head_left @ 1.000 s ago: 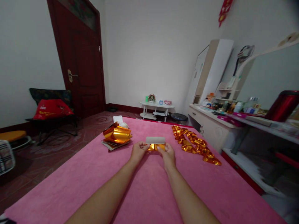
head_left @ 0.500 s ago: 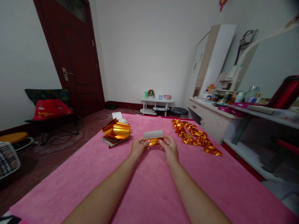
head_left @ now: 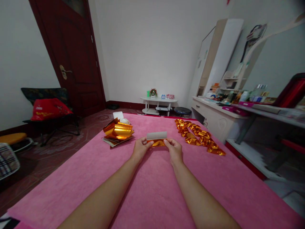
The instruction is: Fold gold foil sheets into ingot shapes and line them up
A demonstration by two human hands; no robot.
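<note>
A sheet of gold foil paper (head_left: 157,136) is held in both hands over the pink cloth (head_left: 152,184). Its pale back faces me at the far side, and a shiny gold strip is turned up along the near edge. My left hand (head_left: 142,149) pinches the left end, thumb on the gold strip. At the right end, my right hand (head_left: 173,149) grips it the same way. Left of my hands lies a loose stack of gold foil sheets (head_left: 118,130). On the right, folded gold foil pieces (head_left: 199,135) lie in rows.
Behind the gold stack are a white card (head_left: 118,114) and a whitish round item (head_left: 125,121). A dressing table (head_left: 214,109) with bottles stands along the right. A folding chair bearing a red bag (head_left: 51,109) is at the left, near a dark red door (head_left: 71,57).
The camera view has tilted slightly. Both hands still grip the foil paper, and the thumbs have shifted a little along its gold strip.
</note>
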